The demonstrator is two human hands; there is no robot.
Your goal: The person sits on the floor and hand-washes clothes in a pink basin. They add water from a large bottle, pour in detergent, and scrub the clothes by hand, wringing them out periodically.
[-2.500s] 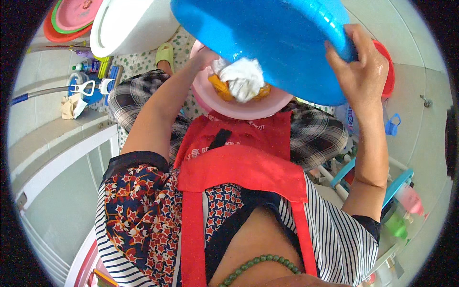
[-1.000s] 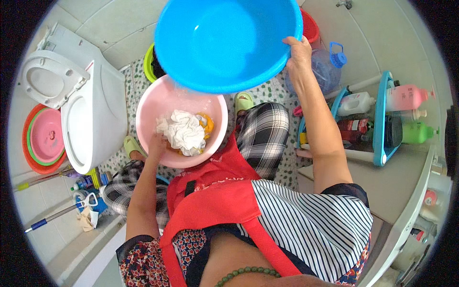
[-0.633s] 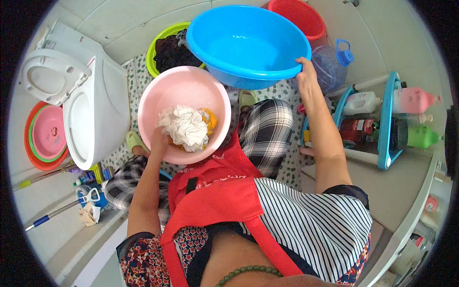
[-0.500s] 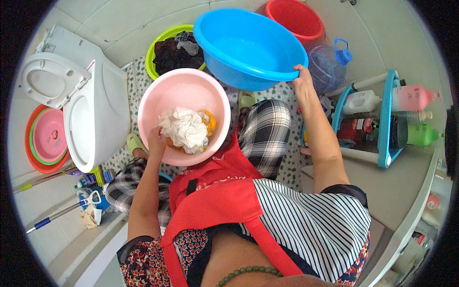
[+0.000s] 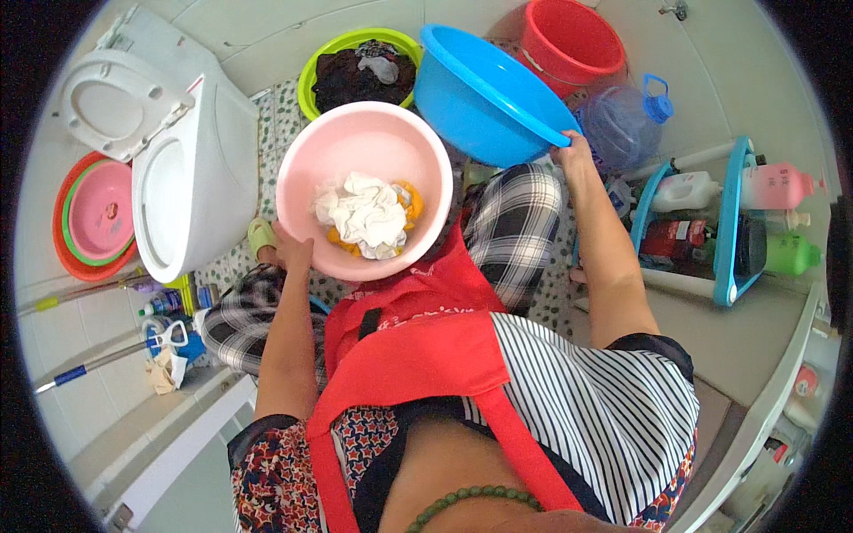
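Note:
A pink basin (image 5: 298, 151) stands before me, holding a bunched white cloth (image 5: 364, 213) and a yellow-orange cloth (image 5: 413, 206) partly under it. My left hand (image 5: 293, 250) is closed on the basin's near left rim. Beyond and to the right, a large blue basin (image 5: 480, 89) is tilted, its inside partly in view. My right hand (image 5: 570, 149) grips its right rim, with the fingertips partly hidden. Behind the pink basin, a lime-green basin (image 5: 306, 89) contains dark clothes (image 5: 355, 84) and a small grey piece.
A red bucket (image 5: 573, 44) and a clear water jug (image 5: 622, 124) stand at the back right. On the right is a blue-and-white rack (image 5: 730, 222) of bottles. To the left are a white toilet (image 5: 213, 151), stacked basins (image 5: 102, 213) and mop handles (image 5: 98, 362).
My left hand has moved from beside the white cloth inside the pink basin to its rim. The blue basin, in my right hand, has tipped further. The whole view has shifted somewhat.

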